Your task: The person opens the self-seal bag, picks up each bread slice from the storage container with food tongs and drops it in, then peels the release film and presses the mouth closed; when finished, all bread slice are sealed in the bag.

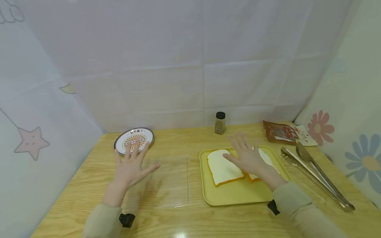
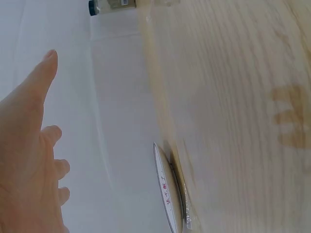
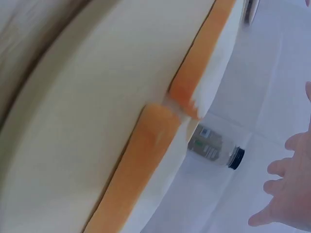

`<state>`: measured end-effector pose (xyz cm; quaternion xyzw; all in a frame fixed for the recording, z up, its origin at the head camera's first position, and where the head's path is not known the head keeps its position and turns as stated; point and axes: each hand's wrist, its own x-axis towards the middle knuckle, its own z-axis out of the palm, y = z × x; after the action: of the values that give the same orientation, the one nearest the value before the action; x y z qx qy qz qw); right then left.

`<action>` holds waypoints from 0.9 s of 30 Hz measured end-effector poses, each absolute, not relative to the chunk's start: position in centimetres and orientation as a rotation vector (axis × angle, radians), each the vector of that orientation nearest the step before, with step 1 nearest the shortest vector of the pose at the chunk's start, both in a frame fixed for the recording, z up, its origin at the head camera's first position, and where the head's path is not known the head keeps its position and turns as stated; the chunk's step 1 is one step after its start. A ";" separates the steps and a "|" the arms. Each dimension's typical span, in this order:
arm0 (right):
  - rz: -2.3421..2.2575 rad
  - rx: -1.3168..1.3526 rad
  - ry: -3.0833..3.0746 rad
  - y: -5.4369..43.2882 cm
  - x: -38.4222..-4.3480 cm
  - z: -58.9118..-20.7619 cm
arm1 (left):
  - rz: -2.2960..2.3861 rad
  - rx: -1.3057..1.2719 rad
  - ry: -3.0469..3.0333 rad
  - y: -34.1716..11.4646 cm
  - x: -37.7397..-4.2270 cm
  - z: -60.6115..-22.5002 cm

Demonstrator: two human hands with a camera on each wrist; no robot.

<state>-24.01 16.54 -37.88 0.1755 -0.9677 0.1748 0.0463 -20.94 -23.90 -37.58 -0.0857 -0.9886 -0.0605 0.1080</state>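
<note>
Fingers spread, my left hand [image 1: 130, 169] hovers over the left part of the table, its fingertips overlapping the lower edge of a white patterned plate [image 1: 120, 140] in the head view. A thin transparent sheet [image 1: 172, 185] lies on the wood beside it. My right hand [image 1: 248, 158] is held with spread fingers above a yellow tray [image 1: 229, 197]. Two slices of bread [image 1: 224, 168] with orange crusts lie in that tray; the hand partly covers the right-hand slice [image 1: 265, 157]. Neither hand holds anything.
A small spice jar [image 1: 220, 123] with a black lid stands near the back curtain. Metal tongs [image 1: 319, 178] lie right of the tray, below a brown and white food packet [image 1: 287, 133]. Patterned curtains [image 1: 166, 66] enclose the table's back and sides.
</note>
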 end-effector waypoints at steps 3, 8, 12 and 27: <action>0.572 0.577 -2.939 15.7 -23.7 -37.7 | -0.182 -0.271 -2.894 -24.0 -20.7 -37.6; 0.599 0.685 -2.824 14.4 -23.4 -37.7 | -0.198 -0.284 -2.905 -24.3 -20.4 -37.6; 0.625 0.755 -2.782 13.4 -23.2 -37.8 | -0.221 -0.290 -2.909 -24.4 -20.2 -37.7; 0.612 0.973 -2.932 8.7 -21.8 -38.7 | -0.414 -0.427 -2.960 -24.3 -19.6 -38.4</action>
<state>-21.78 8.72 -38.74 0.3089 -0.9311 0.1942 -0.0039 -19.63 -24.34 -38.40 -0.1410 -0.9786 -0.1370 0.0610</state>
